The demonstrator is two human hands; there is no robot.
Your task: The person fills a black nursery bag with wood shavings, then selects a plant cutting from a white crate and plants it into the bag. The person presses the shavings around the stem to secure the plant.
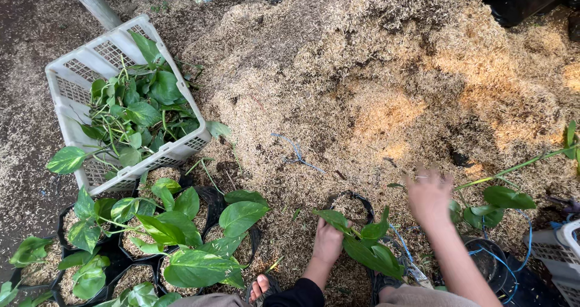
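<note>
Husk heap (386,89): tan — landmark.
Left hand (328,242): below heap, closed around leafy cutting (362,243).
Right hand (429,195): at heap's foot, blurred — grip unclear.
Crate (90,71): left of heap.

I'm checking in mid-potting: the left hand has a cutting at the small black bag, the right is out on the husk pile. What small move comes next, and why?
Probably scoop husk with the right hand and bring it back to the black bag. The left hand holds the leafy cutting beside that bag, and the right hand, blurred, is spread on the husk pile, seemingly empty.

The right hand (428,193) is motion-blurred, its fingers indistinct.
</note>
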